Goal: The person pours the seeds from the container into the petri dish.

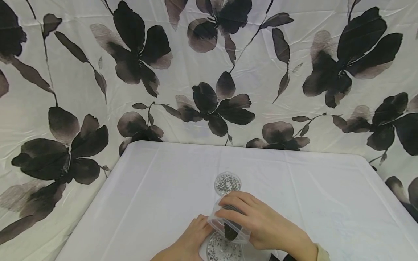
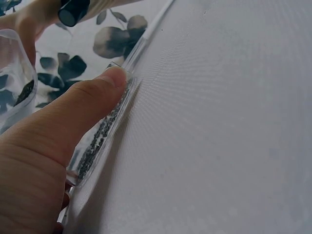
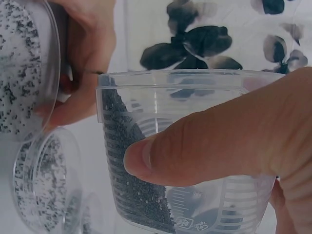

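Note:
My right hand (image 1: 258, 221) grips a clear plastic tub (image 3: 195, 195), tilted over a round clear petri dish (image 1: 218, 250). Dark granules (image 3: 136, 190) lie heaped along one side of the tub. Beside the near dish, my left hand (image 1: 192, 235) holds its edge; the left wrist view shows the thumb (image 2: 83, 107) on the rim, while most other fingers are hidden. Black specks are scattered across this dish's white-looking bottom. Farther back, another speckled petri dish (image 1: 228, 183) sits on the table, just beyond the right hand.
A white cloth covers the table (image 1: 156, 188). Behind it hangs a white curtain (image 1: 183, 65) printed with dark flowers. At the bottom edge of the head view, something black (image 1: 281, 257) shows by the right wrist.

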